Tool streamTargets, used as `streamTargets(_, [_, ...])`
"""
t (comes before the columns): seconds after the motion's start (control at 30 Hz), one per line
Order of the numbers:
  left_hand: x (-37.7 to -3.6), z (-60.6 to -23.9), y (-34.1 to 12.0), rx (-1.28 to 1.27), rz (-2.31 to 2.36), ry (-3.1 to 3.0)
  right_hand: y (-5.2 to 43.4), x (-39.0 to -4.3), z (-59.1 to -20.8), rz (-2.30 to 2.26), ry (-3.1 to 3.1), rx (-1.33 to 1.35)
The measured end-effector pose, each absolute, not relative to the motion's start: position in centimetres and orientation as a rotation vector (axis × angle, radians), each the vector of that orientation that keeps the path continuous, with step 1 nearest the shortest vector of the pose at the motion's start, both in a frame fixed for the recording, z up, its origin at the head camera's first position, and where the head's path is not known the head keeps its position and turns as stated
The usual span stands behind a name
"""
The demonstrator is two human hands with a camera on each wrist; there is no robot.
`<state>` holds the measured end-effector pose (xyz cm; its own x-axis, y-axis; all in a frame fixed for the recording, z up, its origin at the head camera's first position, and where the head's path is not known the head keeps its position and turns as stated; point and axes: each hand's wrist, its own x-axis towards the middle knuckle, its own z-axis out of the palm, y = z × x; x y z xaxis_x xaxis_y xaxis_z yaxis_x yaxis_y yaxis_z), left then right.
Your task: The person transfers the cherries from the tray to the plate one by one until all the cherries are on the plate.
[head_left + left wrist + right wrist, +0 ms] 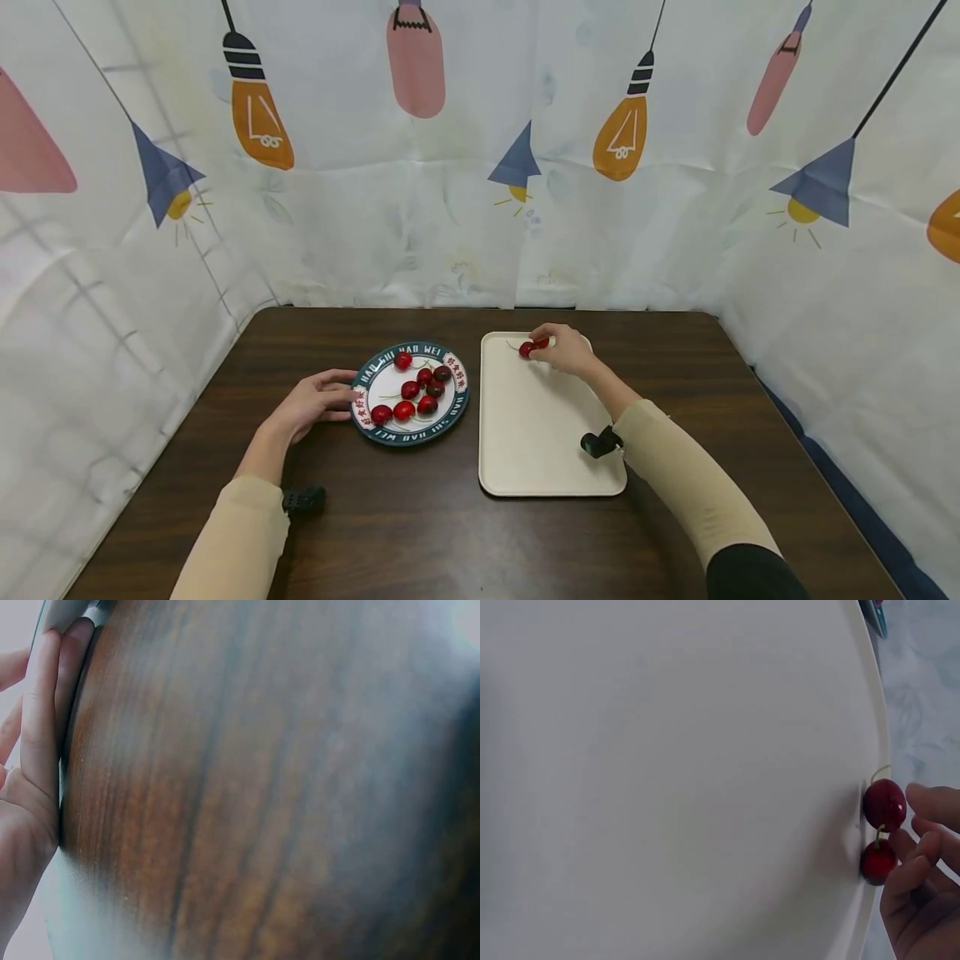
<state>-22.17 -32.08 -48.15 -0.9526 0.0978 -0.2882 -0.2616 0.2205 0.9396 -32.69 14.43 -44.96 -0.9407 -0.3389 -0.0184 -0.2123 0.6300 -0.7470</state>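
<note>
Pinching two cherries (531, 347) at the tray's (525, 450) top edge, right hand (568, 350) curls; left hand (311, 404) rests relaxed against the cherry plate (408, 437), mid-frame, nothing between.

Two cherries (881, 832) (stems on), cream tray (667, 765) edge, fingertips (922, 851) touching

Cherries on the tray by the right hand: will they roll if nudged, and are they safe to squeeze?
The cherries look round and glossy, so on the flat, smooth tray they would probably roll, and may slip in a grip. They are small, so likely light. The thin stems would probably bend, and a hard squeeze from the right hand could bruise them.
</note>
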Motion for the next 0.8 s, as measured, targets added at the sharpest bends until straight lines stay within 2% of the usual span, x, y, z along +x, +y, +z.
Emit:
streamTargets(0.23, [-22.0,-48.2,-32.1,-0.161,1.798,2.21,13.7,-33.3,-45.6,-1.108,2.741,-0.582])
streamTargets(0.8, [-21.9,-48.1,-32.2,-0.153,1.794,2.223,12.3,-33.4,-45.1,-1.049,2.754,-0.601])
